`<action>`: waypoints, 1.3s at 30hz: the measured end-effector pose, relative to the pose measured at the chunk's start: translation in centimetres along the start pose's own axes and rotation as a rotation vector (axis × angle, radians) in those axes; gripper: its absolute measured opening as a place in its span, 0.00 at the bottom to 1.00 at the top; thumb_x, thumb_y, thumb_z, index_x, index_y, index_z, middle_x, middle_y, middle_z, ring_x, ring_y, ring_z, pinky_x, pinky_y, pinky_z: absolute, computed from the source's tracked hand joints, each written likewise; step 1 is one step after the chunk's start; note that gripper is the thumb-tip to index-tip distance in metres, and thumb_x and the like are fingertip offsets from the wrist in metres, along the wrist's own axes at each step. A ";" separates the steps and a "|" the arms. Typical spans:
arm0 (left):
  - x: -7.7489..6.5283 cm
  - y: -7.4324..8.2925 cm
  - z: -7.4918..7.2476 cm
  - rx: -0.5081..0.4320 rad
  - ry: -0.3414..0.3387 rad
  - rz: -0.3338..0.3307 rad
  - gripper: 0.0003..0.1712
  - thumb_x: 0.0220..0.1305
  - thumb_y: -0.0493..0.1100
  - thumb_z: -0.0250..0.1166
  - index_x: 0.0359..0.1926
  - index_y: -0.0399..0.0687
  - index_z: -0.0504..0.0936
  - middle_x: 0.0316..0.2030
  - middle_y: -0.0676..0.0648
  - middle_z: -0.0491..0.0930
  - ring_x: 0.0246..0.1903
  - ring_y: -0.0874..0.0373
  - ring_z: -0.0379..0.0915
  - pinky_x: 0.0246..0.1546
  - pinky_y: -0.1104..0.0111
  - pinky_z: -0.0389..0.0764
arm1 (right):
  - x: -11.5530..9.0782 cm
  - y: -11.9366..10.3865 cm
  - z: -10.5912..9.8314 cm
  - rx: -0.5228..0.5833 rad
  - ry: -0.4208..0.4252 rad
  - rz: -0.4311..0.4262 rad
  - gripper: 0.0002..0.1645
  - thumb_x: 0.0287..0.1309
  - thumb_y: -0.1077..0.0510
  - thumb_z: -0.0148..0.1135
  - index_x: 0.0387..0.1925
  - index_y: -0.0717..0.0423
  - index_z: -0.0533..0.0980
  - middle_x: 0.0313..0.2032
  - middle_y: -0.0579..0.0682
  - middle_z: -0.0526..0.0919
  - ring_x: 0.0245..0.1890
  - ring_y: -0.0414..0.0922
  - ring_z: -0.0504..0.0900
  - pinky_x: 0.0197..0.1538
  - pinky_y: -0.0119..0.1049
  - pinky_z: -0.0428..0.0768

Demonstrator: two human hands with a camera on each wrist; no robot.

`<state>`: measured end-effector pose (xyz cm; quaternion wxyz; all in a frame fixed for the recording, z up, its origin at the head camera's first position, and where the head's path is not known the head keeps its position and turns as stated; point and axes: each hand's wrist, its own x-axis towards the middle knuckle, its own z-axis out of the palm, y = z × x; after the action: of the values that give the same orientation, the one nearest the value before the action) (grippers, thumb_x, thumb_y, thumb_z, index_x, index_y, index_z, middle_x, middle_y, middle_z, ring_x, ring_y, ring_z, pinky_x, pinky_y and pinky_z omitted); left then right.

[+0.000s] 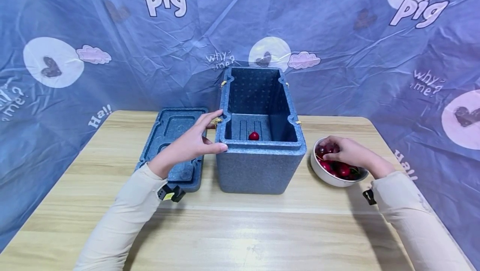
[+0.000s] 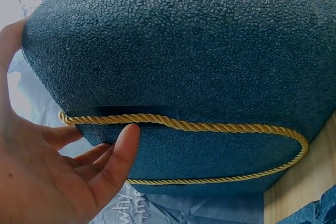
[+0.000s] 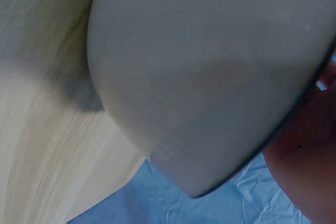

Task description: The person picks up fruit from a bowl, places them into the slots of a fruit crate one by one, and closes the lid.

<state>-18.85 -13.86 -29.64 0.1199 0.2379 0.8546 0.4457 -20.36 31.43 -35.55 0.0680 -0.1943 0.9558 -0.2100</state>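
A dark blue-grey foam box [image 1: 258, 171] stands lidless on the table, with one red cherry [image 1: 253, 136] on its floor. My left hand [image 1: 191, 140] is spread against the box's left rim, thumb at the near corner and fingers farther back. In the left wrist view, this hand [image 2: 58, 166] lies by a gold twisted rope [image 2: 210, 127] on the box's side. To the right, my right hand [image 1: 348, 152] reaches into a white bowl [image 1: 326, 177] of dark red cherries [image 1: 343, 170]. Its fingertips are among the cherries; whether they pinch one is unclear. The right wrist view shows mostly the bowl's outer wall [image 3: 199, 77].
The foam lid [image 1: 180, 121] lies on the table [image 1: 240, 229] left of the box, partly behind my left arm. A blue printed cloth [image 1: 187, 54] hangs behind the table and along its sides. The box walls rise well above the bowl.
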 end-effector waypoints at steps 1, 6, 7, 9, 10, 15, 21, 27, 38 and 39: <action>0.0 0.0 0.0 0.001 0.001 0.001 0.53 0.57 0.56 0.68 0.76 0.63 0.47 0.73 0.44 0.45 0.56 0.47 0.70 0.48 0.60 0.78 | 0.0 0.0 0.0 -0.003 0.002 -0.003 0.20 0.54 0.56 0.69 0.48 0.59 0.77 0.39 0.50 0.83 0.36 0.39 0.76 0.43 0.34 0.74; 0.1 -0.2 0.0 -0.002 0.002 0.006 0.54 0.56 0.58 0.68 0.76 0.64 0.46 0.73 0.44 0.45 0.50 0.47 0.74 0.48 0.61 0.79 | 0.1 -0.1 0.1 0.001 0.010 -0.013 0.19 0.53 0.60 0.69 0.47 0.60 0.77 0.39 0.51 0.84 0.36 0.38 0.77 0.43 0.33 0.75; 0.1 -0.2 0.0 -0.005 0.002 0.009 0.54 0.56 0.58 0.68 0.76 0.64 0.46 0.73 0.44 0.45 0.51 0.48 0.73 0.48 0.61 0.78 | 0.1 -0.2 0.1 0.006 0.010 -0.017 0.19 0.53 0.60 0.68 0.47 0.61 0.77 0.38 0.51 0.84 0.36 0.38 0.77 0.43 0.33 0.75; 0.1 -0.3 0.0 -0.011 0.003 0.009 0.54 0.56 0.58 0.68 0.76 0.64 0.46 0.73 0.44 0.45 0.50 0.48 0.74 0.48 0.61 0.79 | 0.1 -0.1 0.2 0.011 0.009 -0.019 0.18 0.54 0.61 0.68 0.47 0.61 0.77 0.38 0.51 0.84 0.37 0.37 0.77 0.44 0.33 0.75; 0.1 -0.3 0.0 -0.014 0.002 0.011 0.54 0.56 0.58 0.68 0.76 0.64 0.46 0.73 0.44 0.44 0.50 0.48 0.74 0.48 0.61 0.79 | 0.1 -0.1 0.2 0.014 0.007 -0.019 0.18 0.54 0.61 0.68 0.47 0.61 0.77 0.38 0.51 0.84 0.37 0.37 0.77 0.44 0.33 0.75; 0.2 -0.4 0.1 -0.023 -0.004 0.008 0.53 0.56 0.57 0.68 0.76 0.64 0.46 0.74 0.44 0.43 0.50 0.48 0.75 0.48 0.61 0.79 | -0.1 0.1 0.0 0.028 0.012 -0.014 0.17 0.54 0.62 0.67 0.47 0.61 0.77 0.37 0.50 0.84 0.36 0.36 0.77 0.43 0.32 0.75; 0.1 -0.2 0.1 -0.028 -0.004 -0.004 0.53 0.57 0.57 0.68 0.76 0.67 0.46 0.74 0.45 0.44 0.45 0.50 0.78 0.48 0.60 0.79 | -0.6 0.0 -0.9 0.044 0.060 -0.017 0.17 0.54 0.63 0.67 0.45 0.64 0.76 0.34 0.51 0.82 0.31 0.31 0.74 0.38 0.30 0.75; 0.0 -0.2 0.1 -0.028 -0.006 -0.010 0.52 0.57 0.58 0.68 0.75 0.69 0.46 0.74 0.47 0.44 0.43 0.51 0.78 0.48 0.59 0.79 | -1.1 -0.2 -1.8 0.062 0.082 -0.020 0.16 0.54 0.64 0.66 0.45 0.65 0.76 0.36 0.53 0.84 0.34 0.25 0.74 0.40 0.29 0.76; 0.0 -0.1 0.1 -0.024 -0.003 -0.009 0.52 0.57 0.56 0.68 0.75 0.68 0.47 0.73 0.47 0.45 0.49 0.49 0.74 0.47 0.61 0.79 | -1.5 -1.4 -3.5 0.078 0.126 -0.058 0.17 0.53 0.67 0.65 0.44 0.67 0.74 0.35 0.54 0.83 0.33 0.23 0.73 0.38 0.27 0.74; 0.1 -0.1 0.1 -0.024 -0.002 -0.009 0.52 0.57 0.56 0.68 0.75 0.68 0.47 0.73 0.47 0.45 0.51 0.48 0.73 0.47 0.61 0.79 | -1.6 -1.5 -3.6 0.073 0.133 -0.057 0.17 0.52 0.66 0.65 0.45 0.66 0.74 0.35 0.53 0.83 0.33 0.23 0.73 0.37 0.28 0.73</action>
<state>-18.89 -13.81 -29.78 0.1255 0.2332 0.8502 0.4550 -19.17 32.17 -31.55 0.0055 -0.2045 0.9440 -0.2588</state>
